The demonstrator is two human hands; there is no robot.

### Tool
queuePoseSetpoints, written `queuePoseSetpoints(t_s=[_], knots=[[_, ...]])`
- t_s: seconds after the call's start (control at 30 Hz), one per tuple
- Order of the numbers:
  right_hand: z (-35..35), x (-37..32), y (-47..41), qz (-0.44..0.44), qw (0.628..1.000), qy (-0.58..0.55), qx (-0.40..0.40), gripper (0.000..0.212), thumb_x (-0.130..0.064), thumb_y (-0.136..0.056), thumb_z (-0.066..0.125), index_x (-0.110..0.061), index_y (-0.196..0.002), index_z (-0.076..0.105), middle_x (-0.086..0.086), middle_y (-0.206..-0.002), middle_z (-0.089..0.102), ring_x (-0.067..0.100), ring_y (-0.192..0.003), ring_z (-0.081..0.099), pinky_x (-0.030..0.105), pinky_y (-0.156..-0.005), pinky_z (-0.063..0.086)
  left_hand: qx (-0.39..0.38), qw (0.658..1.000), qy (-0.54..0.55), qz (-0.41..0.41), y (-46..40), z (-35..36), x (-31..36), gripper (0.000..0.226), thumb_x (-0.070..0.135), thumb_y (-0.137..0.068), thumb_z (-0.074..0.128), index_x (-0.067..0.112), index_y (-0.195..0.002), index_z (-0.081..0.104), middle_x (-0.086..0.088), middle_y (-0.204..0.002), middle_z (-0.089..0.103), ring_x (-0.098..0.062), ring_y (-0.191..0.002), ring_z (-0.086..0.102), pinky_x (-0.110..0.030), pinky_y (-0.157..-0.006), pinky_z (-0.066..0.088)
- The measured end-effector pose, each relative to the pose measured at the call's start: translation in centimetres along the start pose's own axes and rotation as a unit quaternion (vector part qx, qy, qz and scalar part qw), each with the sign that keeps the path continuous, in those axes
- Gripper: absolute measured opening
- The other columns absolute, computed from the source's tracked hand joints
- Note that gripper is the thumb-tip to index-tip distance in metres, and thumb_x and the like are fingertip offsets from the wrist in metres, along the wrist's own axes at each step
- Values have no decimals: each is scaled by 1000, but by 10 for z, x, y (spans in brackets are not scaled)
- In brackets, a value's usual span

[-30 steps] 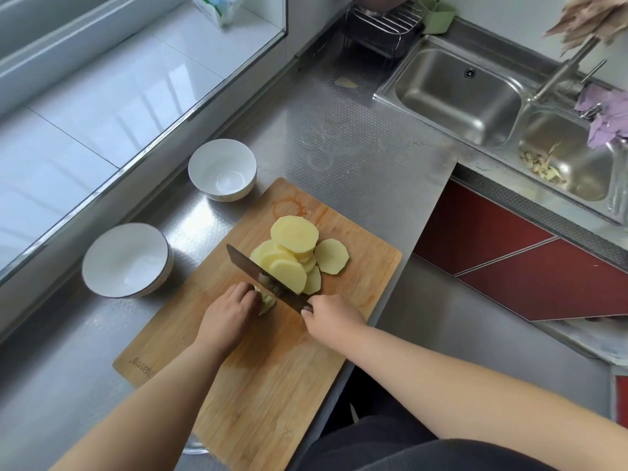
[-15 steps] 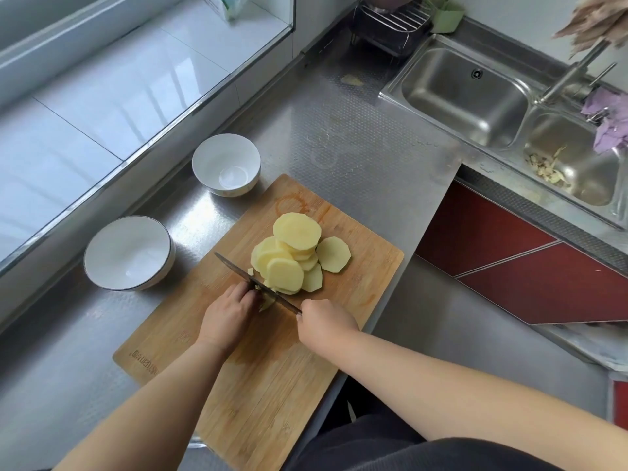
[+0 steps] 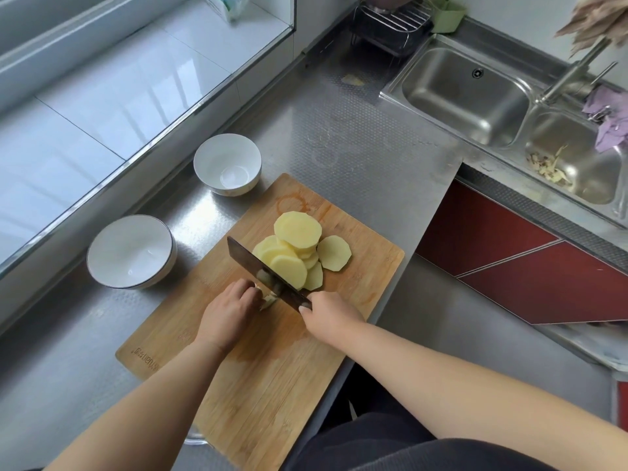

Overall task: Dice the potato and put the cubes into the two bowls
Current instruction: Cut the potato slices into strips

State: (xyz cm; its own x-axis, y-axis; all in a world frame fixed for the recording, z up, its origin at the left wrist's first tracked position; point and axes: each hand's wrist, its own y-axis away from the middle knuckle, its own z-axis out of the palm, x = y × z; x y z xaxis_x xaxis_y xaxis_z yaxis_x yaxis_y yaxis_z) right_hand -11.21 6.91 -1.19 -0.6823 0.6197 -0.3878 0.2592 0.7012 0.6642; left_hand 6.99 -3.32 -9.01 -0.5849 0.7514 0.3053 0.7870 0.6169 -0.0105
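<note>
A wooden cutting board [image 3: 272, 368] is laid at an angle on the steel tabletop [image 3: 356, 147], with one corner reaching past the tabletop's edge. On the far half of the board a pile of peeled potato slices [image 3: 295, 253] is spread, the rounds overlapping one another, and one slice [image 3: 334, 253] is set at the right edge of the pile. A dark cleaver [image 3: 265, 273] is held by the right hand [image 3: 328, 316], whose fingers are curled round the handle; the blade is tilted and is seen just in front of the pile. The left hand [image 3: 231, 309] is placed on the board with its fingers bent down onto a small remaining potato piece [image 3: 268, 300], which is pressed beside the blade and is mostly hidden by the fingers.

Two white bowls are set on the tabletop to the left of the board: the nearer bowl [image 3: 131, 251] close to the board's left edge, and the farther bowl [image 3: 227, 164] just beyond the board's far corner. No potato is seen in either. At the upper right a double steel sink [image 3: 465, 93] is fitted, and peel scraps [image 3: 550, 166] are seen in its right basin.
</note>
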Motion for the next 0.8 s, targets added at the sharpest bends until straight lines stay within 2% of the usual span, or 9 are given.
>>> queuePoseSetpoints(t_s=[0.13,0.33,0.47,0.63,0.8], knots=[[1,-6,8,-26,999,40,26,29,-32,-102,41,-13,-112,60,9,-103,65,29,-89,61,32,-66,46,1,1000,0,16,0,1,-5,29,9,-68,85,8,-91,68,-9,-93,64,-26,-76,62,-28,-51,51],[8,-13,14,-29,998,55,28,29,-30,-102,40,-12,-114,59,11,-104,65,30,-93,61,34,-68,48,-5,1000,1,22,0,1,-9,29,8,-69,84,8,-96,72,-12,-104,69,-30,-86,68,-34,-62,59],[14,-16,9,-4,999,50,13,26,-27,-102,41,-11,-116,58,11,-108,63,30,-98,61,35,-71,48,2,1000,12,20,0,3,-9,32,7,-68,84,7,-97,71,-12,-106,68,-31,-84,67,-35,-58,59],[23,-18,1,26,998,62,-7,22,-19,-100,44,-12,-116,58,10,-111,63,28,-100,61,32,-68,43,6,1000,14,18,0,2,-7,36,6,-67,85,6,-101,71,-11,-104,68,-31,-84,67,-35,-57,58],[18,-10,-3,39,999,4,-20,29,-30,-101,44,-11,-118,59,9,-111,63,28,-99,62,35,-75,50,-7,1000,12,16,1,1,-4,33,7,-67,84,9,-96,70,-9,-102,66,-29,-84,65,-32,-54,56]])
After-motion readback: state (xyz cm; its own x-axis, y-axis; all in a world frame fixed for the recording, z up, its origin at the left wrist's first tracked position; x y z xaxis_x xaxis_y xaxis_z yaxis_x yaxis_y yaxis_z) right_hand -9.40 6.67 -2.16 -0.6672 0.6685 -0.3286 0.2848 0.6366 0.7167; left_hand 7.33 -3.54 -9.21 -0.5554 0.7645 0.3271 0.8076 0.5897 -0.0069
